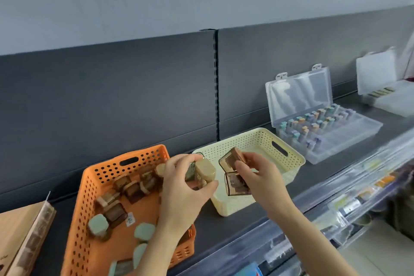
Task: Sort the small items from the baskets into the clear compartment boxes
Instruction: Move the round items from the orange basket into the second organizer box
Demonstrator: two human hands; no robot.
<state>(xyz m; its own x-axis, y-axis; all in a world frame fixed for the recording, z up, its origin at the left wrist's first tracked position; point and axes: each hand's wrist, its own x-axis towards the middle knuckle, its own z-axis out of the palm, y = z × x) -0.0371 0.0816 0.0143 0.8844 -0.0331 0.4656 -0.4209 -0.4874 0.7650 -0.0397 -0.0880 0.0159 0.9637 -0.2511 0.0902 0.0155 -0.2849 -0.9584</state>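
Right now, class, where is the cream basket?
Head view: the cream basket sits mid-frame on the shelf, between the orange basket and the clear compartment box.

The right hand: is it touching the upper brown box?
Touching. The head view shows the right hand with its fingers curled around the upper brown box, held above the cream basket.

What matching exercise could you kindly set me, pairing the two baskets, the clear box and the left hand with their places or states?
Column 1
1. orange basket
2. cream basket
3. clear box
4. left hand

Column 2
A. lid raised
B. grips a beige-capped jar
C. holds green-capped jars
D. stands between the other basket and the box

Pairs: 1-C, 2-D, 3-A, 4-B
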